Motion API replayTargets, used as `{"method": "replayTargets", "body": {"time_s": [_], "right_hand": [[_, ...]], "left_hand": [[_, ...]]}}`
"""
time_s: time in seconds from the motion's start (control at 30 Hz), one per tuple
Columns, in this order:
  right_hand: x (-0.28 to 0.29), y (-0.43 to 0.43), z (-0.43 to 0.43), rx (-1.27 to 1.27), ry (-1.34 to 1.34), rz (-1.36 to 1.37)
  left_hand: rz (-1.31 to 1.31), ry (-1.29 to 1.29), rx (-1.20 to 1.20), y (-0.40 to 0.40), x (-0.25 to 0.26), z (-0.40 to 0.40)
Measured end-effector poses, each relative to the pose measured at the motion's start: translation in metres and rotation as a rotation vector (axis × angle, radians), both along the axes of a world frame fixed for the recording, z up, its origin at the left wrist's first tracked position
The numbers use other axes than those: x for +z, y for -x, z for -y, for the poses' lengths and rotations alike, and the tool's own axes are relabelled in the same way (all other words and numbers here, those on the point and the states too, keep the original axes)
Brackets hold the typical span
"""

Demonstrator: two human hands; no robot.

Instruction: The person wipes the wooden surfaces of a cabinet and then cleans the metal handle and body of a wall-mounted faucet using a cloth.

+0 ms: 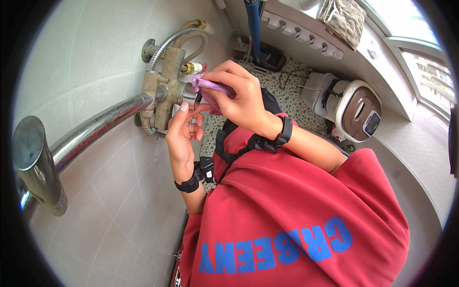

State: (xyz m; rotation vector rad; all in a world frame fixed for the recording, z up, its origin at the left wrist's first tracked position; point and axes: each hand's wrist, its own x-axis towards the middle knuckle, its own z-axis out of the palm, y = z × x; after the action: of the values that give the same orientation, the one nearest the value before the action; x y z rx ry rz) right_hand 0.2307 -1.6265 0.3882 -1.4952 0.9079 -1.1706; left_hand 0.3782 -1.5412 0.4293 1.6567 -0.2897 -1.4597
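My right hand (238, 95) grips a folded purple cloth (214, 86) between thumb and fingers. The cloth is beside the short chrome end piece (189, 94) of a wall-mounted shower mixer valve (168, 89); I cannot tell whether they touch. The valve body looks dull and stained. Just below the end piece is my left hand (184, 129), palm turned up and fingers apart. Its index finger reaches toward the underside of the cloth, where a dark edge partly covers it. Each wrist wears a black strap, and a small black device shows beside the left one.
From the valve a chrome pipe (104, 123) runs along the tiled wall toward a cylindrical metal fitting (39, 161). A metal hose (163, 45) loops above the valve. Farther back are a blue pole (254, 32), a white hook rail (303, 36), a folded towel (344, 21) and a brown-lidded appliance (360, 111).
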Motion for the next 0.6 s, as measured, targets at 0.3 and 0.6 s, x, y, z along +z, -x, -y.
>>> {"method": "replayTargets", "body": {"time_s": [0.3,0.6], "right_hand": [[-0.001,0.006,0.003,-0.006,-0.008,-0.003],[-0.005,0.005,0.004,0.003,0.010,0.023]], "left_hand": [[0.027,-0.016,-0.084,-0.003,0.004,0.002],[0.002,-0.059,-0.135,-0.011,0.005,0.003]]}}
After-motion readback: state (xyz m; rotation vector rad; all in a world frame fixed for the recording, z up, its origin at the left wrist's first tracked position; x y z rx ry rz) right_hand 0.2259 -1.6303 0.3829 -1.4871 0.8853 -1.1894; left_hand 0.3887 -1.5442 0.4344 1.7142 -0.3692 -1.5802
